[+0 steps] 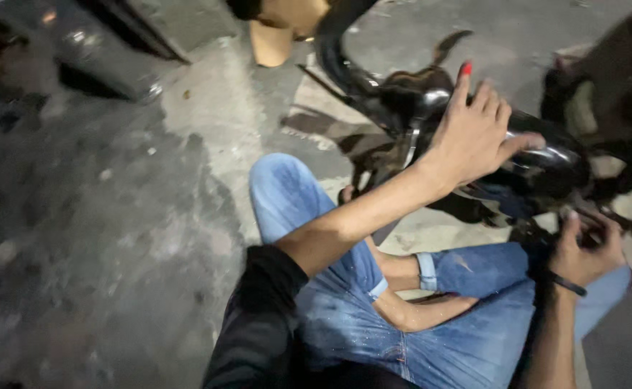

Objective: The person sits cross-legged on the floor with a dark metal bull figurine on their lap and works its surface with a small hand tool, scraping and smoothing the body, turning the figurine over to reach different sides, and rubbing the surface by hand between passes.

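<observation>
Left half of frame: bare, stained concrete floor; dark blurred metal object at upper left, kind unclear. Centre bottom: person seated cross-legged in rolled blue jeans. Centre right: left hand, fingers spread and loose, gripping nothing, palm resting on the glossy black motorcycle part, which lies on the floor at upper right. Lower right: right hand, wristband on, fingers curled around a small dark piece at the part's lower edge; exact hold blurred. Work looks mid-way; nothing visibly detached or finished
</observation>
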Demonstrator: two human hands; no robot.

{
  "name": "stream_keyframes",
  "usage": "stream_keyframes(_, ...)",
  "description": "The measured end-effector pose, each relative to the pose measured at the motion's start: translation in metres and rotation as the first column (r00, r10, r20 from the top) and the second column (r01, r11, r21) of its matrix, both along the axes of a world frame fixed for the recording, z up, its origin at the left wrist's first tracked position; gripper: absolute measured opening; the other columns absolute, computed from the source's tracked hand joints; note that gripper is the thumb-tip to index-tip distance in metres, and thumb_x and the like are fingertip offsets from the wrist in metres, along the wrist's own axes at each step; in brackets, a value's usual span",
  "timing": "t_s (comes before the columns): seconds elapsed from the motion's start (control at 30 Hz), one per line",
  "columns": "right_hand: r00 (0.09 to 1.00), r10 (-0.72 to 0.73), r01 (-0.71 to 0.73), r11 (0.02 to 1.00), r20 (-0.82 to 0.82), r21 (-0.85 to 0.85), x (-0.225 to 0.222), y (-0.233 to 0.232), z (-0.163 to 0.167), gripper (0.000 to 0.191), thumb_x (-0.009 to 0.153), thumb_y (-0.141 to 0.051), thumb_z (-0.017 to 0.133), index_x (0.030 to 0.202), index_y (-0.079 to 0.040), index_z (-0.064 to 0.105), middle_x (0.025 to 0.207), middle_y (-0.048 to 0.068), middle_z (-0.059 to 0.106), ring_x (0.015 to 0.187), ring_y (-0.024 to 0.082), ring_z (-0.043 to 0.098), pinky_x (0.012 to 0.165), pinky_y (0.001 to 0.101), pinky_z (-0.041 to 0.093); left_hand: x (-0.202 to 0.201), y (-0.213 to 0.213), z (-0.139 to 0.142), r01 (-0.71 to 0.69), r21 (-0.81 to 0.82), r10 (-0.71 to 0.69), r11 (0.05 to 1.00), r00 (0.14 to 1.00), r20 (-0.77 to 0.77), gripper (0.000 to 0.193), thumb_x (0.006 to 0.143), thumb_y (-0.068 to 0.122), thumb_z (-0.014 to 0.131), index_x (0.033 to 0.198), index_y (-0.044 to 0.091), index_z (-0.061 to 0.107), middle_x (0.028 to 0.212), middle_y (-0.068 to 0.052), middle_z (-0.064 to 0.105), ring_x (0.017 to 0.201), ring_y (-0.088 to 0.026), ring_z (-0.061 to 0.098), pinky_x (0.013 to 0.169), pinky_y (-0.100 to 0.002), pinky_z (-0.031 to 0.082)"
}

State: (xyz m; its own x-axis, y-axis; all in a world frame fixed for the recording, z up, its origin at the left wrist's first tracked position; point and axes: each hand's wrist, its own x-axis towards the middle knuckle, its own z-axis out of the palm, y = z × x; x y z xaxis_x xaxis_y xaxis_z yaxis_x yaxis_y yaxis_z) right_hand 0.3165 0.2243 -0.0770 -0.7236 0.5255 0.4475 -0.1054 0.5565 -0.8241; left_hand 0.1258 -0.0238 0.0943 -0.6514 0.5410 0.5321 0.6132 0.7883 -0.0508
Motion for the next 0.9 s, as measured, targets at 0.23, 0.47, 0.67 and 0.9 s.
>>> stream_keyframes(0.23,0.992,-0.116,0.108,0.987,0.058,0.118,-0.005,0.026,0.013,0.015,0.107,-0.006,0.077,0.113,0.006,0.070,0.103,0.013,0.074,0.092,0.014,0.069,0.089,0.0299,0.055,0.019,0.079,-0.029,0.171,0.258,-0.173,0.951,0.985,-0.017,0.079,0.092,0.071,0.042,0.112,-0.002,0.068,0.109,-0.019,0.068,0.107,-0.040,0.060,0.110,-0.061,0.040)
stream_keyframes(0.47,0.982,-0.165,0.154,0.981,0.090,0.118,-0.009,0.049,0.035,0.017,0.107,-0.010,0.079,0.115,0.003,0.072,0.100,0.012,0.074,0.089,0.015,0.071,0.082,0.0287,0.056,0.045,0.146,-0.021,0.215,0.325,-0.203,0.921,0.977,-0.071,0.067,0.092,0.061,0.052,0.109,-0.002,0.070,0.114,-0.021,0.068,0.115,-0.043,0.059,0.111,-0.057,0.042)
stream_keyframes(0.67,0.978,-0.191,0.185,0.980,0.081,0.072,-0.007,0.085,0.023,0.016,0.101,-0.008,0.075,0.112,0.003,0.070,0.095,0.011,0.073,0.084,0.014,0.069,0.076,0.0279,0.055,0.064,0.226,-0.042,0.164,-0.188,-0.194,0.968,0.968,-0.156,0.044,0.086,0.037,0.058,0.098,0.000,0.078,0.101,-0.020,0.073,0.107,-0.038,0.064,0.106,-0.053,0.042)
stream_keyframes(0.9,0.971,-0.240,0.235,0.961,0.016,0.148,0.001,0.131,0.029,0.016,0.100,-0.010,0.075,0.110,0.001,0.071,0.090,0.012,0.072,0.080,0.015,0.067,0.074,0.0280,0.053,0.103,0.306,-0.124,0.359,-0.630,-0.493,0.689,0.869,-0.044,0.025,0.092,0.021,0.056,0.090,0.009,0.077,0.081,-0.007,0.070,0.088,-0.025,0.066,0.104,-0.052,0.044)
